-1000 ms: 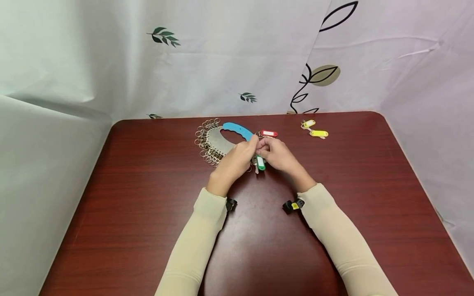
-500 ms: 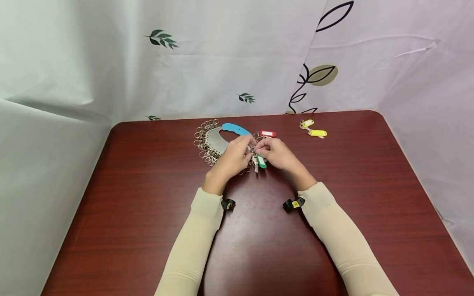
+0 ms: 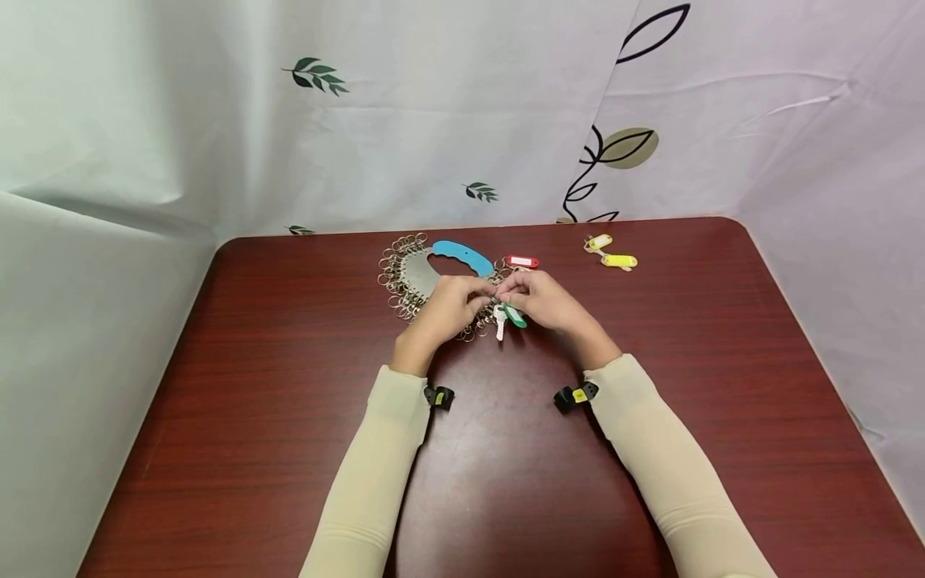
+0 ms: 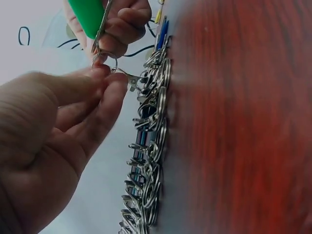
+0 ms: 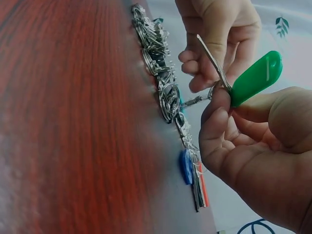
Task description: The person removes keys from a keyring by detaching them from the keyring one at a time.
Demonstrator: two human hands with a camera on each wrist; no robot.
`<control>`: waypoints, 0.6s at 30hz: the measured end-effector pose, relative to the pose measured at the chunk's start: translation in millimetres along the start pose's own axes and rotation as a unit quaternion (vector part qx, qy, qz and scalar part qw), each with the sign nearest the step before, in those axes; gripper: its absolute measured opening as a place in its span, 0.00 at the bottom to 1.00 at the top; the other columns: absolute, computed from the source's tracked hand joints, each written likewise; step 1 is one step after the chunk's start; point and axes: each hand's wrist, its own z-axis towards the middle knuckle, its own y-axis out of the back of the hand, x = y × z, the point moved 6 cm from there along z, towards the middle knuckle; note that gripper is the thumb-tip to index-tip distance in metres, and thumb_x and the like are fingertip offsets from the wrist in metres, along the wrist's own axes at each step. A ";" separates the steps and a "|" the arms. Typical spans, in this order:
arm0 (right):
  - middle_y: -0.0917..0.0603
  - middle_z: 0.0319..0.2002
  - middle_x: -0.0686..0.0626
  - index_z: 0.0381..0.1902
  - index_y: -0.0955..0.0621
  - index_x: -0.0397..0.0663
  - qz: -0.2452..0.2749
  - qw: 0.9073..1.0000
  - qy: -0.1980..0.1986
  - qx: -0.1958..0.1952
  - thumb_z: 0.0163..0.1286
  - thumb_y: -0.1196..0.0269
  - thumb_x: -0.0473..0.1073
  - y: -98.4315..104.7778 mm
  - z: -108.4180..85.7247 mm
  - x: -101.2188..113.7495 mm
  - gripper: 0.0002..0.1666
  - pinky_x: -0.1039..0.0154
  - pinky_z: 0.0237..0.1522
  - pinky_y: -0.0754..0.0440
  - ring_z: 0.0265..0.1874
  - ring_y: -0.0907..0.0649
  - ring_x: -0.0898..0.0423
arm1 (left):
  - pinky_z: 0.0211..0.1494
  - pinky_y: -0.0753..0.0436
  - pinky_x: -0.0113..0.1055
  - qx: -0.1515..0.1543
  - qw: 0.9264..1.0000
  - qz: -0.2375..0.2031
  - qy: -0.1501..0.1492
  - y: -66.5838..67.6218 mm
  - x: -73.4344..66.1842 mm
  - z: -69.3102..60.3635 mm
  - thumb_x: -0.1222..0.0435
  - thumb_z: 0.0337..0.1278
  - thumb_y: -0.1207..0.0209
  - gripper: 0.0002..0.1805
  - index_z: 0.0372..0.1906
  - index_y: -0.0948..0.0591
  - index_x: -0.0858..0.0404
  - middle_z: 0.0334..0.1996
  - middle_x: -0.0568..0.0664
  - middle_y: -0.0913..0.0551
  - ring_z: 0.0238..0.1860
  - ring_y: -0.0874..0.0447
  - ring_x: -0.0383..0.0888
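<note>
A grey crescent-shaped metal key holder [image 3: 417, 274] with a blue handle [image 3: 462, 254] lies on the table, its curved edge lined with snap clips and rings. My left hand [image 3: 448, 307] pinches a small key ring [image 4: 116, 62] beside one raised snap clip [image 4: 132, 82]. Facing it, my right hand [image 3: 543, 302] pinches the same ring area, where a green key tag [image 5: 258, 78] and a silver key [image 3: 500, 321] hang. The fingertips of both hands nearly meet. Fingers partly hide the exact joint between ring and clip.
A red key tag [image 3: 522, 261] lies just beyond the right hand, and a blue tag [image 5: 185, 166] hangs in the right wrist view. Two yellow key tags [image 3: 619, 260] with keys rest at the back right. A white patterned curtain [image 3: 405, 144] borders the dark red table [image 3: 275, 441].
My left hand has drawn slightly left and lowered, its fingers now reaching flatter toward the ring. The green tag has tilted, and the key shows more fully. My right hand stays nearly in place.
</note>
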 end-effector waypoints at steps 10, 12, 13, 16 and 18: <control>0.17 0.33 0.46 0.46 0.18 0.32 0.022 1.000 -0.006 0.009 0.76 0.40 0.34 -1.4 0.2 0.1 0.08 0.69 0.29 0.27 0.26 0.26 0.58 | 0.37 0.14 0.32 -0.031 0.986 -0.145 0.080 -0.2 8.1 0.1 0.70 0.66 0.35 0.06 0.43 0.10 0.66 0.33 0.55 0.09 0.29 0.13 0.44; 0.16 0.34 0.45 0.46 0.19 0.31 0.028 1.000 -0.007 0.009 0.76 0.40 0.33 -2.1 0.7 -0.5 0.08 0.70 0.29 0.27 0.27 0.25 0.58 | 0.38 0.12 0.34 -0.044 0.976 -0.188 0.100 -1.6 10.0 0.3 0.72 0.63 0.33 0.04 0.40 0.10 0.67 0.33 0.58 0.09 0.31 0.10 0.48; 0.16 0.34 0.45 0.46 0.19 0.31 0.031 0.999 -0.007 0.009 0.76 0.40 0.33 -2.3 0.9 -0.4 0.07 0.70 0.29 0.27 0.27 0.24 0.58 | 0.38 0.12 0.34 -0.049 0.972 -0.202 0.108 -2.0 10.4 0.3 0.72 0.61 0.32 0.04 0.39 0.10 0.67 0.33 0.58 0.09 0.31 0.10 0.48; 0.16 0.35 0.43 0.46 0.21 0.31 0.039 0.999 -0.009 0.011 0.75 0.40 0.32 -3.2 1.4 -0.5 0.07 0.71 0.30 0.26 0.29 0.22 0.58 | 0.38 0.11 0.37 -0.054 0.962 -0.235 0.131 -4.0 11.8 -0.1 0.72 0.59 0.31 0.04 0.38 0.11 0.69 0.32 0.59 0.10 0.29 0.11 0.44; 0.15 0.35 0.42 0.47 0.22 0.31 0.042 0.999 -0.010 0.013 0.75 0.40 0.31 -3.9 1.3 -0.2 0.07 0.71 0.31 0.25 0.30 0.21 0.59 | 0.38 0.12 0.37 -0.052 0.958 -0.242 0.143 -5.9 13.3 -0.1 0.71 0.60 0.31 0.05 0.39 0.11 0.69 0.31 0.58 0.10 0.27 0.14 0.40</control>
